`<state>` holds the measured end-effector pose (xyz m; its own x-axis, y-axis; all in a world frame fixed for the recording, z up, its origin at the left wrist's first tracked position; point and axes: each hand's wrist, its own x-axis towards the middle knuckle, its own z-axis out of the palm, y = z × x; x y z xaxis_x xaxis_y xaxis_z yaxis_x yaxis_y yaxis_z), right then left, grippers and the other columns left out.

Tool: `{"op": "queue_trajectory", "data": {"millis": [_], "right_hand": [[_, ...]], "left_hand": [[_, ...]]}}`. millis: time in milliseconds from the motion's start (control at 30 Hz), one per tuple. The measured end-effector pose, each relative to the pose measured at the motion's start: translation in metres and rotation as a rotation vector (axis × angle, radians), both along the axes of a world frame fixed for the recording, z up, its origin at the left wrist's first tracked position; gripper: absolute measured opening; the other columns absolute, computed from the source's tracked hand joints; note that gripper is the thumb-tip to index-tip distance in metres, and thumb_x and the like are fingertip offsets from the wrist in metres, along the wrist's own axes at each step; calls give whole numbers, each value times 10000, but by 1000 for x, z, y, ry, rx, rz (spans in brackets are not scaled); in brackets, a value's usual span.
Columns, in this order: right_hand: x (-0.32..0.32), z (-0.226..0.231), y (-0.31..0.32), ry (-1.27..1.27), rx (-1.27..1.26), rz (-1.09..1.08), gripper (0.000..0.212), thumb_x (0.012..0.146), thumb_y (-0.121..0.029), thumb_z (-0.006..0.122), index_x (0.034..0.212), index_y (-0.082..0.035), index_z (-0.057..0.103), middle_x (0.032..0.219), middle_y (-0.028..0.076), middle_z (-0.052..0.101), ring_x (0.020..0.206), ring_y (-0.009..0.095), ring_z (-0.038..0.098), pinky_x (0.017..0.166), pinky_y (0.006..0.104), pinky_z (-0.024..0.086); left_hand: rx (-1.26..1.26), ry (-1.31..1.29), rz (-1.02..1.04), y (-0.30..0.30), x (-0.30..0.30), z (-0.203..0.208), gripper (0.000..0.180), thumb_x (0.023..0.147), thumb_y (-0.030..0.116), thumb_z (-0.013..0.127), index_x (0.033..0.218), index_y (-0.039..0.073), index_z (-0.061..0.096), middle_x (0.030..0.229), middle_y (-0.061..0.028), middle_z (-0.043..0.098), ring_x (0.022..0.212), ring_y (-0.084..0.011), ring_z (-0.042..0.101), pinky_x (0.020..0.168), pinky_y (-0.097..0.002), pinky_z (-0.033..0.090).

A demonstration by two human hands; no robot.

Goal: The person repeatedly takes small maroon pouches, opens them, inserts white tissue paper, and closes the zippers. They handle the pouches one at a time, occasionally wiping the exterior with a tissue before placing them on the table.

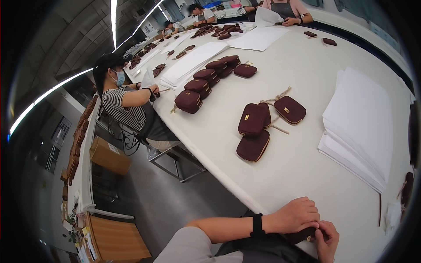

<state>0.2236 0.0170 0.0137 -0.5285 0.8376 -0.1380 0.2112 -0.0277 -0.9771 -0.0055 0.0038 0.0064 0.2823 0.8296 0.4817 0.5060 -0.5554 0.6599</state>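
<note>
At the near edge of the white table, both my hands are closed on a small dark maroon zip pouch (300, 236). My left hand (294, 215) comes in from the left with a black band on its wrist, its curled fingers over the pouch's top. On the pouch's right end, my right hand (328, 242) pinches close to a bit of gold-coloured metal. Much of the pouch is hidden behind my fingers. Farther up the table lie several like pouches, among them one with a gold mark (251, 119) and one joined to a beige cord (289, 109).
A stack of white paper sheets (357, 127) lies to the right on the table (210, 144). Rows of maroon pouches (188, 101) stand farther off, beside more paper (193, 65). A co-worker in a striped shirt (127, 107) sits at the left edge; others work at the far end.
</note>
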Motion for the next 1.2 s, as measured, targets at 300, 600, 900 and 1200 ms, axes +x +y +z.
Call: {"op": "queue_trajectory", "data": {"millis": [300, 600, 900, 1200], "right_hand": [[1, -6, -4, 1, -181, -140, 215, 989, -10, 634, 1195, 32, 676, 1078, 44, 654, 824, 106, 605, 720, 223, 516], [-2, -16, 6, -40, 80, -37, 166, 934, -11, 645, 1091, 4, 695, 966, 50, 655, 774, 101, 623, 617, 220, 506], [-18, -10, 1, -87, 222, -148, 140, 910, -40, 670, 1010, 58, 670, 935, 52, 632, 765, 92, 600, 570, 222, 462], [-22, -3, -4, -50, -2, -317, 118, 857, 49, 680, 971, 23, 696, 861, 38, 674, 672, 78, 618, 502, 215, 475]], "left_hand": [[-8, -26, -6, 4, -2, -4, 220, 959, 302, 623, 856, 108, 632, 819, -23, 588, 827, -233, 570, 799, -364, 454], [-3, -40, -15, 10, 2, -3, 193, 906, 272, 666, 819, 100, 645, 841, -23, 628, 944, -235, 574, 854, -371, 458], [73, 52, -60, 37, -1, -4, 169, 855, 255, 702, 801, 100, 664, 872, -9, 635, 996, -225, 562, 891, -367, 460], [-16, 167, -151, 43, -6, 5, 136, 884, 258, 679, 849, 128, 657, 881, -30, 615, 934, -259, 574, 811, -390, 462]]}}
